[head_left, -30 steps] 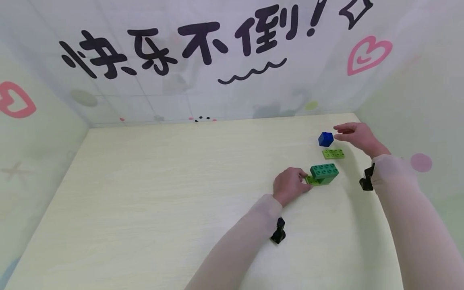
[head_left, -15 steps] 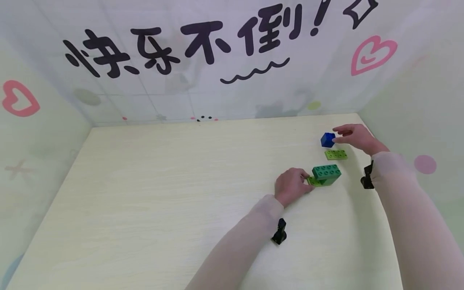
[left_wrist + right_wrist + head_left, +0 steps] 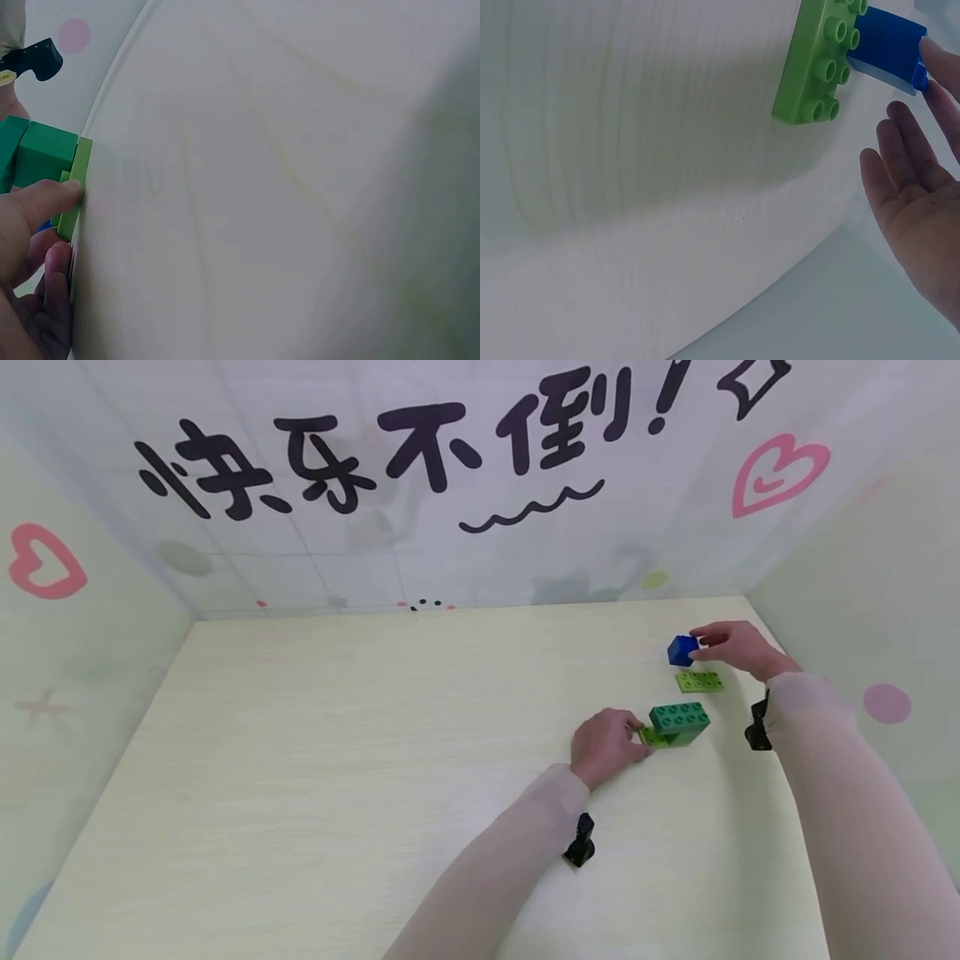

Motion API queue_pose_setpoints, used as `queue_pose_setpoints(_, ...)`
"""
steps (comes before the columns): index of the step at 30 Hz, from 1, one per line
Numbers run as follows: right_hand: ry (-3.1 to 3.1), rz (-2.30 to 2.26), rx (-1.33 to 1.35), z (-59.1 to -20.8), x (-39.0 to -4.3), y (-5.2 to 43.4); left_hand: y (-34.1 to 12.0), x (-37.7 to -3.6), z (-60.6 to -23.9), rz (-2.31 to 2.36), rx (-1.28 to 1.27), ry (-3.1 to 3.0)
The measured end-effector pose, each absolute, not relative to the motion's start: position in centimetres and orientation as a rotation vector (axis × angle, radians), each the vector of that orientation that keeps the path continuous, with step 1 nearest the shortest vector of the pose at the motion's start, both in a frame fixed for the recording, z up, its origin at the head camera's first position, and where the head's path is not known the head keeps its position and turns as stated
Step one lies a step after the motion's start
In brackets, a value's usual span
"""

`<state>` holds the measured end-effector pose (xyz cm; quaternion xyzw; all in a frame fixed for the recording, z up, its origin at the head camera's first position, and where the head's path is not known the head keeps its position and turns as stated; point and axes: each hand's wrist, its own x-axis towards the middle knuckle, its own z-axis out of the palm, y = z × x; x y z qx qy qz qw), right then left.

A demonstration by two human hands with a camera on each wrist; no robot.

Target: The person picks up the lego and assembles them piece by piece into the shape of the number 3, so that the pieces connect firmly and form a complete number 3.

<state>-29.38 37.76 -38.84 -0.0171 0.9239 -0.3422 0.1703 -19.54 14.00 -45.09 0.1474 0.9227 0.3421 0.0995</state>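
Two hands work at the bench's [image 3: 375,760] far right: the right hand [image 3: 738,647], fingers straight and spread, touches the blue brick [image 3: 682,650] with a fingertip at its 3 o'clock side, holding nothing. At the blue brick's 6 o'clock lies a flat light-green plate [image 3: 699,681]. The left hand [image 3: 603,747] pinches the green brick stack [image 3: 675,725] from 9 o'clock; such bricks look light, rigid and smooth, best pinched across opposite side walls.

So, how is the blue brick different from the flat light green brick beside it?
The blue brick is short and tall, like a cube; the flat light green brick is long and thin. The right hand touches the blue brick with straight fingers, while the light green brick lies untouched. Both rest on the table.
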Motion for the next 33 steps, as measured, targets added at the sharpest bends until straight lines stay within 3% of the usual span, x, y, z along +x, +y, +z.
queue_pose_setpoints(33,2.65,-1.037,0.024,-39.14,-29.24,37.55,14.11,-19.64,-45.35,1.002,0.463,2.747)
